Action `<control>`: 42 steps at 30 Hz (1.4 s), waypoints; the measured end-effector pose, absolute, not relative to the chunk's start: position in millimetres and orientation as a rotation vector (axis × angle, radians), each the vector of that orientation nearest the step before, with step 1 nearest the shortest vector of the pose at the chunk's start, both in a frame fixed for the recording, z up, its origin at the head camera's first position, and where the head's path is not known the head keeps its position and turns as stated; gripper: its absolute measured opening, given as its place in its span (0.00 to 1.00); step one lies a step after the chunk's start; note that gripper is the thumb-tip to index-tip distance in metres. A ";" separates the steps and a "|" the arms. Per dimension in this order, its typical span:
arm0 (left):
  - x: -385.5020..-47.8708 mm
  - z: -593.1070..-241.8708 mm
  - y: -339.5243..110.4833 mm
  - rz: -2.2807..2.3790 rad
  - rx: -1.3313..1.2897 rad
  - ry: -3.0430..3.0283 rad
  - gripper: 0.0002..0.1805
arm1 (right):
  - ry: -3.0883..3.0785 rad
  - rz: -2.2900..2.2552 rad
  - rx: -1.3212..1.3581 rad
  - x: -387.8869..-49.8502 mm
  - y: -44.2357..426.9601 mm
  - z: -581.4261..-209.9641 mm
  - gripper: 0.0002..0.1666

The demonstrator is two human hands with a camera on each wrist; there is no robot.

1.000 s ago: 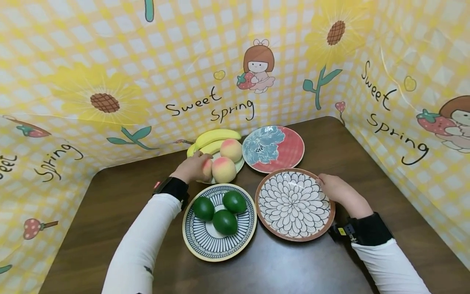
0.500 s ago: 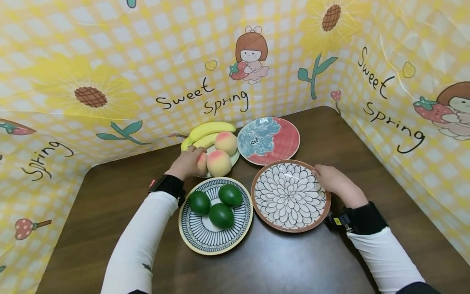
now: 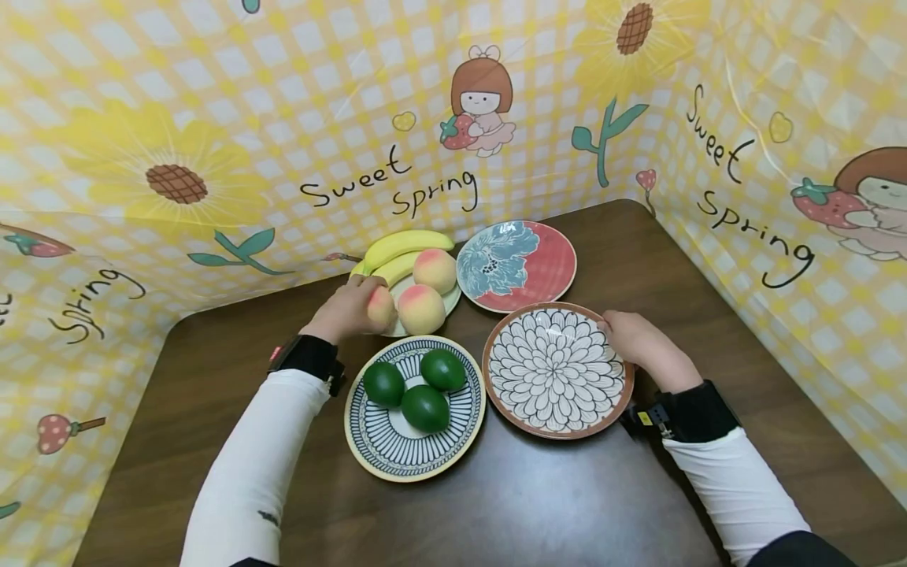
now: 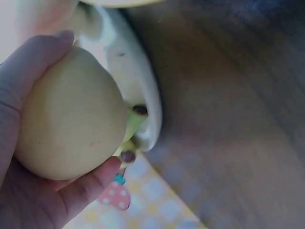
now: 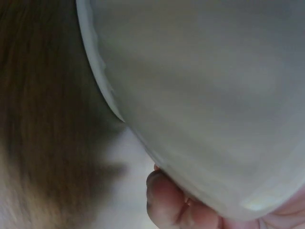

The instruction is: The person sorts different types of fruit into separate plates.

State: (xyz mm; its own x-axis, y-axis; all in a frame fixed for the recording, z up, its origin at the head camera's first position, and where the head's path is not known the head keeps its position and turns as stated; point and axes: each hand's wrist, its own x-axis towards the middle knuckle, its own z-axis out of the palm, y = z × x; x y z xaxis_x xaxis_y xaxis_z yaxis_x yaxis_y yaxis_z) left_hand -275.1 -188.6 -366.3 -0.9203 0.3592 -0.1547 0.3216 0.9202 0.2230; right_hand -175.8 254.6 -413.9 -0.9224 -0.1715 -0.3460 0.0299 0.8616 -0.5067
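My left hand (image 3: 349, 305) grips a peach (image 3: 381, 308) at the left side of the pale fruit plate (image 3: 454, 299). In the left wrist view, the thumb and fingers curl round that peach (image 4: 71, 114). Two more peaches, the rear one (image 3: 434, 270) and the front one (image 3: 421, 309), are on the plate with yellow bananas (image 3: 405, 246) behind them. My right hand (image 3: 638, 339) pinches the rim of a brown-edged plate (image 3: 560, 370) with a petal pattern. In the right wrist view, fingertips (image 5: 164, 200) lie under that plate's edge.
A blue-and-white striped plate (image 3: 411, 465) in front holds three dark green fruits, one of them the front fruit (image 3: 426, 409). A red plate with a blue flower (image 3: 549, 264) lies at the back. Yellow checked cloth walls (image 3: 283, 102) border the brown table (image 3: 234, 378).
My left hand has drawn the peach slightly left, away from the other peaches. The right hand keeps its grip on the patterned plate. The head view has shifted a little.
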 end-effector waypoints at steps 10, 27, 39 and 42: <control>-251.6 -300.0 -171.5 0.418 0.669 2.949 0.42 | 2.670 -0.696 -0.100 -176.1 256.6 -413.5 0.24; -222.3 -260.8 -80.1 0.318 1.118 2.888 0.43 | 2.672 -0.763 -0.113 -176.4 256.3 -418.8 0.23; -207.8 -295.0 -18.2 0.296 1.254 2.771 0.43 | 2.653 -0.779 -0.115 -175.9 255.4 -415.5 0.23; -204.0 -307.7 -1.9 0.313 1.255 2.741 0.43 | 2.664 -0.784 -0.131 -175.4 254.9 -413.8 0.22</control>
